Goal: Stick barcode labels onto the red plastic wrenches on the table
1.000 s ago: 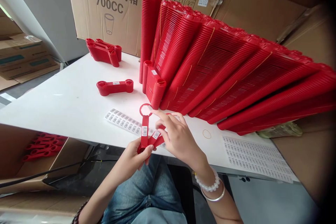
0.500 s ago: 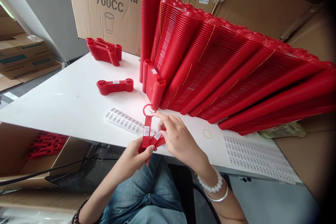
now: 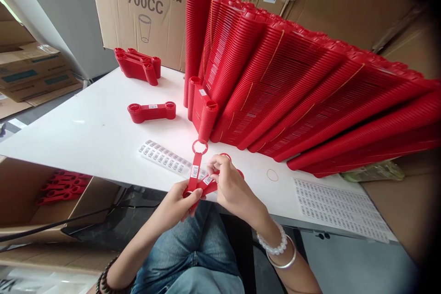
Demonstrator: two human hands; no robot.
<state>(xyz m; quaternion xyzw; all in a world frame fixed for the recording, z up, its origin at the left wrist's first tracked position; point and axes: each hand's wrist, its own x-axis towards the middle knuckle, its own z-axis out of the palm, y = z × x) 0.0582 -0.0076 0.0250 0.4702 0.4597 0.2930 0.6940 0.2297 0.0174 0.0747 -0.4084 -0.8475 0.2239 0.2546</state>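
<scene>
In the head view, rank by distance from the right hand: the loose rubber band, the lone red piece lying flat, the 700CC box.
From the right hand:
1. Rubber band, on the table just right of it.
2. Lone red piece, left and farther back.
3. 700CC box, behind the table, far left.

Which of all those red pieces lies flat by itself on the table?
Start at the 700CC cardboard box behind the white table. Nearer the camera, left of the tall leaning red stacks, lies a single red piece. Unlike the small pile behind it, it lies alone, a white sticker on top.
</scene>
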